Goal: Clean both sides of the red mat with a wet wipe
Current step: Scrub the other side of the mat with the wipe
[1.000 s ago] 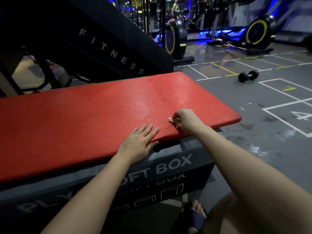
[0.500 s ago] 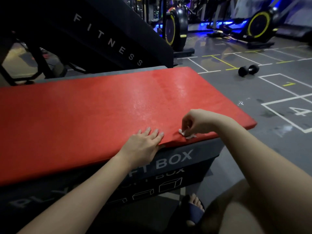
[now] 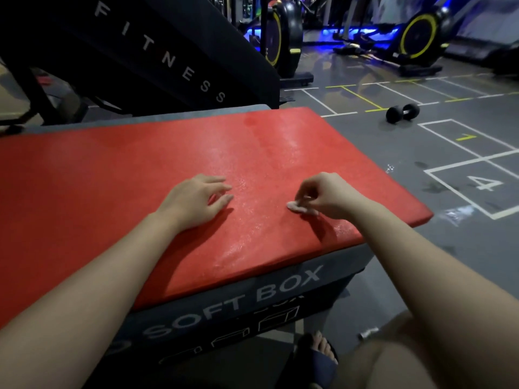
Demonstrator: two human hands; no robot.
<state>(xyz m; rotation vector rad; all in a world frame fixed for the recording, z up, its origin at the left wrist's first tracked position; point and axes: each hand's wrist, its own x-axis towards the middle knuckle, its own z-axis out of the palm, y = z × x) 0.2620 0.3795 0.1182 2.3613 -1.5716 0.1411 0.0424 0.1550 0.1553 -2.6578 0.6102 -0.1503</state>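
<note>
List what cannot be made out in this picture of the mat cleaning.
1. Head view: underside of the red mat, hidden because it lies flat on the soft box.
2. Head view: the mat's left end, cut off by the picture's edge.
3. Head view: most of the wet wipe, covered by the right hand pinching it.

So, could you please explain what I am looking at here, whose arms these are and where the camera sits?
There is no machine here. A person wears a wide-angle camera on the head, looking forward and down, so the two bare arms are their own. The left hand lies open on the red mat, which sits on a dark box printed SOFT BOX. The right hand pinches a small crumpled wet wipe against the mat, which gleams wet in places. Behind it, a dumbbell lies on the gym floor.
</note>
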